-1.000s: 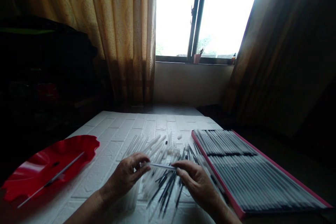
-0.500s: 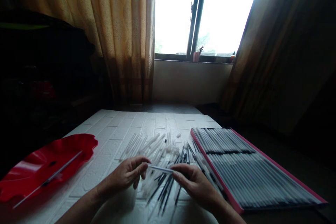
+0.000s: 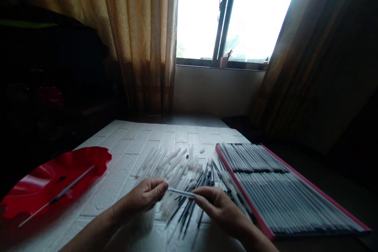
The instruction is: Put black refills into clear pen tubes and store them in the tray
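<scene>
A slim pale tube (image 3: 181, 193) is stretched level between my two hands, over the middle of the table. My left hand (image 3: 150, 193) is closed on its left end, fingers curled in. The right end sits pinched between thumb and fingers of my right hand (image 3: 217, 206). Beneath and beyond lie loose dark thin rods (image 3: 186, 214) and clear plastic tubes (image 3: 151, 159), with small clear pieces (image 3: 193, 167) among them. To the right, a pink-edged box (image 3: 243, 195) holds rows of grey-white tubes (image 3: 292, 201).
A red wavy-edged plate (image 3: 32, 189) with a long thin stick (image 3: 75, 181) across it lies at the left. The white table (image 3: 126, 136) has a brick pattern. Behind it are curtains (image 3: 141, 39) and a window, with a pink cup (image 3: 223, 62) on the sill.
The fingers of my left hand have closed further around the tube's left end. My right hand keeps its pinch. The whole view has shifted slightly.
</scene>
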